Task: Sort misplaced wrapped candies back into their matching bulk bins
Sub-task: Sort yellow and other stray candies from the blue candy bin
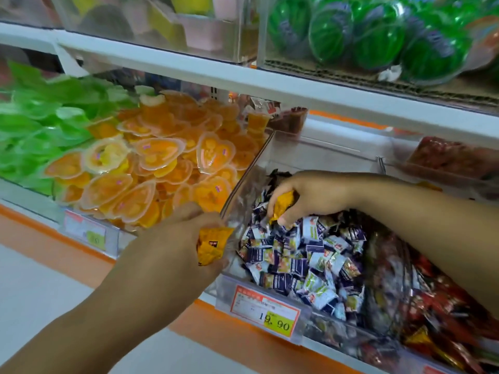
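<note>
Shop shelf (67, 238), white with orange trim, holding clear bulk bins. Nearest me, left hand (186, 238) grips a crumpled yellow-orange wrapped candy (212, 245) at the front corner of the clear plastic bin (244, 184). Further in, right hand (313, 195) pinches a second yellow-orange wrapped candy (282, 206) just above the pile of purple-and-white wrapped candies (310, 257). I judge this mid-pickout of strays. Next: lift both clear and find their matching bin. I'd say the orange heart-shaped jelly cups (162, 157) behind are no match.
</note>
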`<state>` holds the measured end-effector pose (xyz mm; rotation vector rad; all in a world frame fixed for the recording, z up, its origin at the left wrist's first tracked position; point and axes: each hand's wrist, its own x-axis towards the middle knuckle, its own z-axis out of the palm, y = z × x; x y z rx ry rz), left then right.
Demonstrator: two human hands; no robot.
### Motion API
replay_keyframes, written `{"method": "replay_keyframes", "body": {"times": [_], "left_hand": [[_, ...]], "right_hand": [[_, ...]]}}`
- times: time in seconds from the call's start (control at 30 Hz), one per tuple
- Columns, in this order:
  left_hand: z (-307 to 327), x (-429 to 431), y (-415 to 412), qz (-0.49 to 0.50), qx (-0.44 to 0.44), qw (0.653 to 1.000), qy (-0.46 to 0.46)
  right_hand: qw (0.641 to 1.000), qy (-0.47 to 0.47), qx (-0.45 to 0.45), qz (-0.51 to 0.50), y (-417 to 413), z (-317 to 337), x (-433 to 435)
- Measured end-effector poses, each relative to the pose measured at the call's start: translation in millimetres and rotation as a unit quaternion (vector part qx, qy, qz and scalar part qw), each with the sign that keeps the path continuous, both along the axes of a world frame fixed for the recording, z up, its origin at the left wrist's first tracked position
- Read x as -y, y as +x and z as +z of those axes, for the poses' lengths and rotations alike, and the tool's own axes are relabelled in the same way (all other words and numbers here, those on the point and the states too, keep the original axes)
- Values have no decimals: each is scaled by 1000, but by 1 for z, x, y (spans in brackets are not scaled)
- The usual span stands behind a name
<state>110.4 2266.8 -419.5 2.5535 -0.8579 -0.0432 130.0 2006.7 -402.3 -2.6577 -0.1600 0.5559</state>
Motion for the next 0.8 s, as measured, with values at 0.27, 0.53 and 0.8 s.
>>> {"method": "replay_keyframes", "body": {"times": [0.27, 0.53, 0.8], "left_hand": [[1, 0, 1, 5, 11, 999, -51], [14, 18, -19, 6, -91, 964, -249], [20, 21, -26, 28, -178, 923, -339]], "right_hand": [[991, 89, 60, -84, -27, 11, -9], [950, 282, 92, -92, -83, 19, -48], [963, 257, 45, -69, -84, 27, -66]]}}
